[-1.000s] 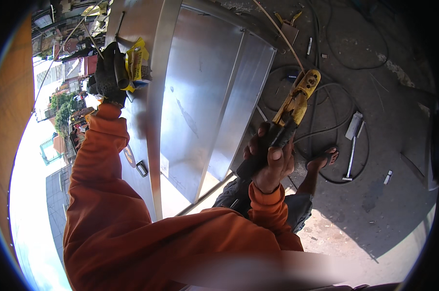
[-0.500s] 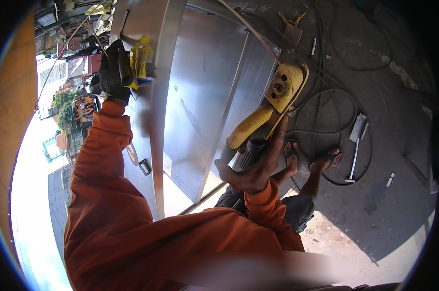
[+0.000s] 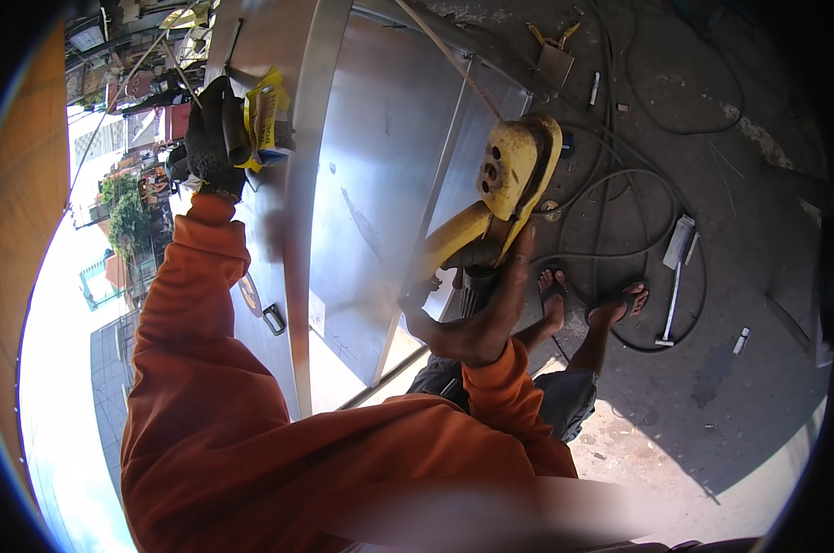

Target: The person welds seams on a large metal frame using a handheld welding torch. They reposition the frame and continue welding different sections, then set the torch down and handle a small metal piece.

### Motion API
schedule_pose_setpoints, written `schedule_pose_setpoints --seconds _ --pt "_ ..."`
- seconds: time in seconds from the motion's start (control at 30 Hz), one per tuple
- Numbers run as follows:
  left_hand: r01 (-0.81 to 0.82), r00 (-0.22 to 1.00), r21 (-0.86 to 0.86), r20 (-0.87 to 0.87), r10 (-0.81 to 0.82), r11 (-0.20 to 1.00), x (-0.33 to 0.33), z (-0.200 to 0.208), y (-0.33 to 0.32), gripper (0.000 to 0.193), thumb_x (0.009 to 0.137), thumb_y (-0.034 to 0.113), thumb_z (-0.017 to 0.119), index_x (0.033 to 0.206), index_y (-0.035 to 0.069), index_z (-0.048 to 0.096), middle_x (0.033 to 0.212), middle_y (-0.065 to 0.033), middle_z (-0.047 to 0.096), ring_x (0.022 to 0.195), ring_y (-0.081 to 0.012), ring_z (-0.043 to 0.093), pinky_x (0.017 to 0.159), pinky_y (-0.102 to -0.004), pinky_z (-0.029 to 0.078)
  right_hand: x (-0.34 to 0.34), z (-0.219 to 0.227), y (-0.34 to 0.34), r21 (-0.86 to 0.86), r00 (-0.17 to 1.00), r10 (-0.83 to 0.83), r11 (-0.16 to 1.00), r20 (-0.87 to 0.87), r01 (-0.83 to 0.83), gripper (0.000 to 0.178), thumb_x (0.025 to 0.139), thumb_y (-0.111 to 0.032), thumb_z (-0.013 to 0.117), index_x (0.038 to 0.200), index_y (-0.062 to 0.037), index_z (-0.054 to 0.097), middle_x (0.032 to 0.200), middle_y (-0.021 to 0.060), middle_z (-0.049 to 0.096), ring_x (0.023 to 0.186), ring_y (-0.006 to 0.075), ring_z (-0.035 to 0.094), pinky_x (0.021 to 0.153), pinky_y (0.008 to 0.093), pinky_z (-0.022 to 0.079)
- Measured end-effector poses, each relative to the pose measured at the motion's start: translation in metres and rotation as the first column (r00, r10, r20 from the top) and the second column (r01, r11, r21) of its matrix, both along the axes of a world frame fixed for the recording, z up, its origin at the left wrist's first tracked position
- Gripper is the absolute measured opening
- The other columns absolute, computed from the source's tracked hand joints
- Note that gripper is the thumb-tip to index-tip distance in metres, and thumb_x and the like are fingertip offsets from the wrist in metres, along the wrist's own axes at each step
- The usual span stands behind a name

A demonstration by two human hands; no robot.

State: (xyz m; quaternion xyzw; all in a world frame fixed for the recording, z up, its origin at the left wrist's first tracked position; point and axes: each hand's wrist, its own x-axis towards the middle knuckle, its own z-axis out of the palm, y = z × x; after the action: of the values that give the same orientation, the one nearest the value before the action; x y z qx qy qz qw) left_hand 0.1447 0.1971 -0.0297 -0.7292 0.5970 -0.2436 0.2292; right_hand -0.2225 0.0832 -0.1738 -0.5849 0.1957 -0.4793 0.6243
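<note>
My bare right hand [image 3: 477, 332] is wrapped around a yellow electrode holder [image 3: 509, 175], its fingers partly hidden behind the holder. A thin welding rod [image 3: 449, 57] sticks out of the holder's head toward the upper left, over a shiny steel cabinet [image 3: 371, 184]. At the upper left, my left hand [image 3: 216, 147], in a dark glove, is bent at the edge of the steel panel. A dark tube-like shape lies along its fingers, and a yellow packet [image 3: 268, 115] is right beside them. What the glove grips is hard to make out.
Dark cables [image 3: 610, 175] loop over the concrete floor at the right. A tool with a long pale handle [image 3: 675, 295] and a flat piece with yellow handles [image 3: 555, 63] lie there. My sandalled feet [image 3: 620, 304] stand close to the cables. A small black handle [image 3: 274, 319] sits on the panel.
My right hand has swung the electrode holder a little to the left and tilted it, and the rod has shifted with it. The left hand has barely moved.
</note>
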Motion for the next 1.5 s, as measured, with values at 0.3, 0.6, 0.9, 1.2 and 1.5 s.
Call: schedule_pose_setpoints --seconds 0.3,0.6,0.9,1.2,1.5 --pt "-0.142 0.938 -0.179 -0.338 0.075 0.973 0.0 -0.004 0.002 0.052 0.085 0.014 0.064 0.134 0.0 0.054 0.135 -0.021 0.056 0.115 -0.042 0.06 0.09 -0.0478 0.056 -0.003 -0.003 0.003 -0.01 0.982 -0.089 0.996 -0.165 0.089 0.128 0.069 -0.02 0.09 0.156 0.0136 0.001 0.137 0.0329 0.045 0.11 0.0347 0.065 0.084 0.0367 0.058" --pt "-0.107 0.949 -0.164 -0.31 0.051 0.981 0.014 -0.006 0.009 0.05 0.084 0.01 0.065 0.132 0.001 0.056 0.136 -0.0212 0.056 0.115 -0.0423 0.06 0.091 -0.0476 0.056 -0.01 -0.012 0.016 0.146 0.999 0.02 0.989 -0.042 -0.014 0.124 0.067 -0.025 0.084 0.156 0.0135 0.006 0.148 0.035 0.034 0.131 0.0424 0.049 0.107 0.0452 0.046" --pt "-0.122 0.937 -0.153 -0.344 0.062 0.981 0.016 -0.005 0.015 0.053 0.087 0.011 0.063 0.138 0.002 0.052 0.139 -0.0207 0.055 0.121 -0.0418 0.058 0.096 -0.0469 0.054 -0.007 -0.01 0.012 0.137 0.999 0.043 0.99 -0.009 -0.042 0.127 0.067 -0.025 0.086 0.156 0.0126 0.004 0.145 0.0348 0.035 0.128 0.0417 0.051 0.104 0.0448 0.048" --pt "-0.261 0.877 -0.218 -0.46 0.137 0.94 0.015 -0.006 0.015 0.05 0.089 0.011 0.061 0.138 0.003 0.053 0.137 -0.0198 0.057 0.118 -0.0413 0.06 0.094 -0.0455 0.055 -0.012 -0.008 0.014 0.144 0.999 0.043 0.989 -0.01 -0.041 0.129 0.066 -0.025 0.088 0.156 0.0117 0.003 0.143 0.0345 0.037 0.125 0.041 0.053 0.101 0.0444 0.049" --pt "-0.111 0.945 -0.151 -0.322 0.058 0.982 0.006 -0.002 0.006 0.049 0.086 0.008 0.062 0.134 0.0 0.055 0.136 -0.0205 0.056 0.117 -0.0415 0.059 0.095 -0.0469 0.054 -0.008 -0.01 0.011 0.15 0.999 0.049 0.988 0.0 -0.049 0.134 0.06 -0.026 0.091 0.156 0.0121 0.005 0.149 0.0335 0.032 0.132 0.0387 0.048 0.105 0.0432 0.048"
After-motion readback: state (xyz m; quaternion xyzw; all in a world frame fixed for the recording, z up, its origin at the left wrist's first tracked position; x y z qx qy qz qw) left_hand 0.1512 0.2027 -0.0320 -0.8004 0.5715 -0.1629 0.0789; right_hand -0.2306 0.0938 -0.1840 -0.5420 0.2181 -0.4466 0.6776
